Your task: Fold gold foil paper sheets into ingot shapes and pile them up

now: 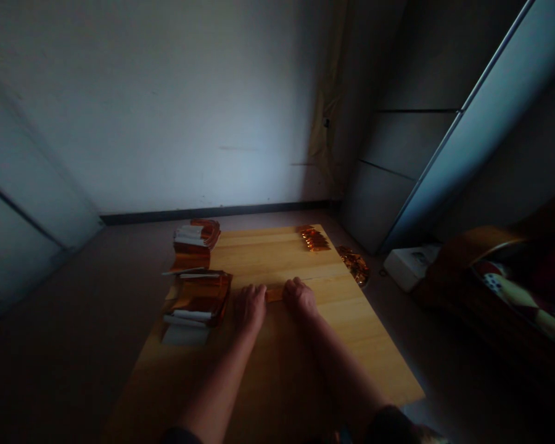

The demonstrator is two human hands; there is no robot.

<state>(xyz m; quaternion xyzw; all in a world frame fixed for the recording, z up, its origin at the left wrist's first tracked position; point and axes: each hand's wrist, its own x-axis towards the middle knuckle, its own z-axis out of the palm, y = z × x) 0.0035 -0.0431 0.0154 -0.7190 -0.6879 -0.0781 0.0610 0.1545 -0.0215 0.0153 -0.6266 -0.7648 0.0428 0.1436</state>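
Note:
Both my hands rest on the wooden table, closed on the ends of a narrow orange-gold foil paper strip (274, 295). My left hand (252, 306) has its fingers curled over the left end. At the right end, the fingers of my right hand (300, 297) are bent in the same way. The strip's middle shows between them, lying close to the tabletop; its ends are hidden under my fingers. To the left of my left hand lies a stack of orange and white paper sheets (198, 293). Beyond it is another curled paper bundle (197, 234).
The wooden table (351, 345) fills the lower middle. A row of shiny folded foil pieces (314, 238) lies at its far right corner. Past the right edge, a heap of similar foil (354, 265) stands low near a white box (409, 266). A wooden chair (485, 246) is farther right.

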